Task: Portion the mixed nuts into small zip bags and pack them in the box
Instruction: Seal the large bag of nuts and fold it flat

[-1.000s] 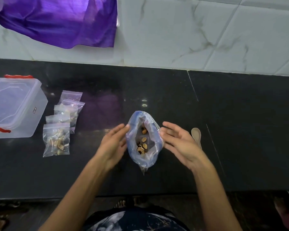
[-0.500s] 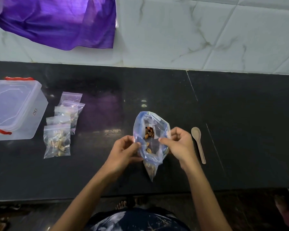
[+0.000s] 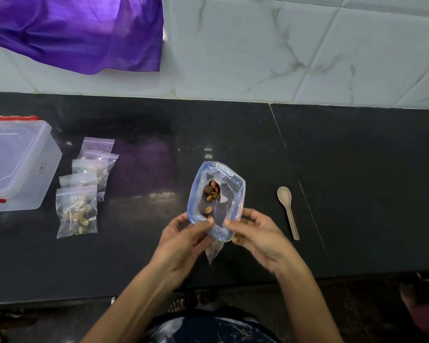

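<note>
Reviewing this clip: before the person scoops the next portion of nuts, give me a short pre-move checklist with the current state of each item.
1. Big bag open at the mouth: ok, the rim gapes and nuts show inside.
2. Big bag held steady: ok, left hand and right hand both pinch its near rim.
3. Spoon within reach: ok, it lies on the counter just right of the right hand, untouched.
4. A hand free for the spoon: not ok, both hold the bag.
5. Empty small bag ready: cannot tell, the small bags overlap; at least the nearest holds nuts.
6. Box open for packing: not ok, its lid looks closed.
</note>
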`<state>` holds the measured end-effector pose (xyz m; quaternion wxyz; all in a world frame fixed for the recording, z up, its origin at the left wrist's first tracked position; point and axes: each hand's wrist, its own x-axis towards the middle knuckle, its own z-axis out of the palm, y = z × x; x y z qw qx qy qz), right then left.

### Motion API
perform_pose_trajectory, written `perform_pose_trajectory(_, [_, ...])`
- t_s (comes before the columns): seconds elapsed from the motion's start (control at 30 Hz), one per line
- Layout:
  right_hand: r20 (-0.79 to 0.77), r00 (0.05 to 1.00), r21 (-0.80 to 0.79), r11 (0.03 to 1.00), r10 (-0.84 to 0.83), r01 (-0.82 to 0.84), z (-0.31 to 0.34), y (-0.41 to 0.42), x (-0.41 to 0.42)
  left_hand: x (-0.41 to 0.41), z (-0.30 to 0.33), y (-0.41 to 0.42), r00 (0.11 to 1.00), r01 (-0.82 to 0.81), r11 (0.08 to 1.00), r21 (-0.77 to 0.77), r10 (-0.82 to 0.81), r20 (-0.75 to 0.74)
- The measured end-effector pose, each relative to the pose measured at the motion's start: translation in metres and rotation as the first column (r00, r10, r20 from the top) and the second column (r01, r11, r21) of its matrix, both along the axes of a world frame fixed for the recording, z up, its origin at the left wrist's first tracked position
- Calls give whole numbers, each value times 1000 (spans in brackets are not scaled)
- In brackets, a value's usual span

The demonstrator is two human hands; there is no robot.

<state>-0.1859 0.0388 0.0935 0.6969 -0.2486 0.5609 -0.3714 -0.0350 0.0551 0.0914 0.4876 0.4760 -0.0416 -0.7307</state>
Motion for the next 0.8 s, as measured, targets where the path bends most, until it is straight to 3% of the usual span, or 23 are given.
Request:
perform_pose_trajectory(0.07, [-111,993,-43,999,-32,27,-4,0,6,-5,-2,2,987,-34,999,-15,36,154])
perform_pose_trajectory(0.1, [-215,975,-97,995,-48,28,-5,0,9,-7,-2,2,938,-17,997,-73,41,344])
perform_pose_trajectory(0.17, [-510,856,-256,965,-83,-59,-4,2,18,-11,-4,5,629,156,959,-237,89,772])
perform_pose_trajectory(0.2, [-633,767,-326,935,-105,-141,-1,6,24,-15,-3,8,478,262,923,-282,130,869])
perform_pose_trajectory(0.27, [-776,615,-392,871,-141,-296,7,13,34,-19,3,10,347,393,879,-270,130,929])
perform_pose_trajectory(0.33, [-801,579,-419,831,-150,-365,14,16,33,-16,5,7,366,390,884,-259,110,924])
perform_pose_trajectory(0.43, [-698,708,-406,875,-110,-264,24,14,19,-7,14,4,513,302,924,-232,48,857])
perform_pose_trajectory(0.5, [-662,747,-301,935,-62,-189,20,9,10,-3,14,2,629,251,951,-179,-20,777])
perform_pose_trajectory(0.57, [-691,720,-139,965,68,-224,13,4,6,0,10,-2,673,251,960,-124,-81,735])
perform_pose_trajectory(0.63, [-648,750,-63,971,136,-230,5,2,8,-2,8,-3,709,243,965,-98,-108,697])
perform_pose_trajectory(0.7, [-703,709,-168,957,51,-235,2,4,16,-6,8,-1,585,274,954,-120,-66,808])
perform_pose_trajectory(0.8, [-844,532,-337,840,-69,-425,9,12,29,-14,21,4,261,445,885,-140,22,965])
